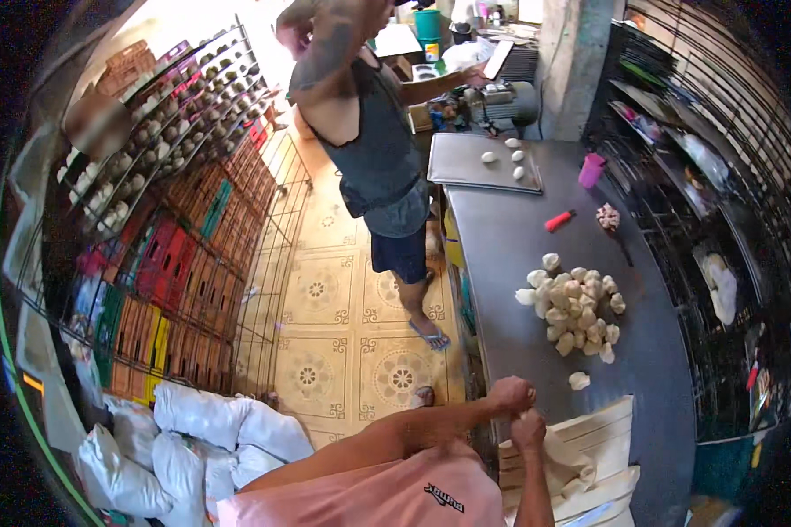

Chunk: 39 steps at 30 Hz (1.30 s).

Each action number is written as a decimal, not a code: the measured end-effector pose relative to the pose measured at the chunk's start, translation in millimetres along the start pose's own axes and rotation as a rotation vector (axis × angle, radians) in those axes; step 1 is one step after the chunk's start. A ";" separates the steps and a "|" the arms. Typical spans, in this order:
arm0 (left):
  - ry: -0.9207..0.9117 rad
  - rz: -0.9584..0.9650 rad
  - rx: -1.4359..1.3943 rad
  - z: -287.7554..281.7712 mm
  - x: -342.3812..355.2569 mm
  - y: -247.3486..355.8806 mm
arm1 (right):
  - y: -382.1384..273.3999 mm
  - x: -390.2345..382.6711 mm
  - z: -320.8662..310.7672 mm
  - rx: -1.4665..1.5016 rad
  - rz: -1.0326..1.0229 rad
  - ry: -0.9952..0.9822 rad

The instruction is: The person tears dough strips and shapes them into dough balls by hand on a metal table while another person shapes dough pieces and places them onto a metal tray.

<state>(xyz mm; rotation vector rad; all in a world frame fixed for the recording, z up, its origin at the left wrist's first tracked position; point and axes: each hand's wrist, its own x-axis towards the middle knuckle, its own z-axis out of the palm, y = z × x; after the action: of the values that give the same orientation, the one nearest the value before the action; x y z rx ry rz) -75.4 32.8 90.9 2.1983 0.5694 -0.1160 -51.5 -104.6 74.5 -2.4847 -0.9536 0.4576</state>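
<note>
My left hand (510,393) and my right hand (527,429) are closed and close together above the near end of a steel table (650,378); I cannot make out what, if anything, is in them. Just below them lie cream cloths (599,420) with folds and a pale mass (567,470) that I cannot identify clearly. Beyond my hands is a pile of pale dough pieces (571,307), with one loose piece (578,380) nearer me. Farther along lie a red-handled tool (556,221), a small clump (607,217) and a pink cup (591,170).
A tray (453,162) with several dough balls sits at the far end. A co-worker (373,167) stands left of the table, holding a white flat object (498,59). Racks (132,140), stacked crates (163,263) and white sacks (198,413) line the left; dark shelving (703,220) lines the right.
</note>
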 end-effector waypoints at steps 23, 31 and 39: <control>0.019 0.051 -0.218 9.3 -23.4 1.1 | -5.0 -7.2 -12.1 0.265 -0.067 0.188; 0.012 0.024 -0.068 -6.1 -10.0 8.7 | 33.4 8.1 13.4 0.160 0.070 -0.012; 0.078 0.018 0.044 4.6 39.8 -24.3 | -29.8 -1.5 -47.4 0.176 -0.218 -0.018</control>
<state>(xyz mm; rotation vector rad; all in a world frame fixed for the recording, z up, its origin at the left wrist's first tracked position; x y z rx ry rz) -50.0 56.8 59.7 2.2582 0.5949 -0.0337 -47.6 -99.0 130.1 -2.1946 -1.1255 0.4702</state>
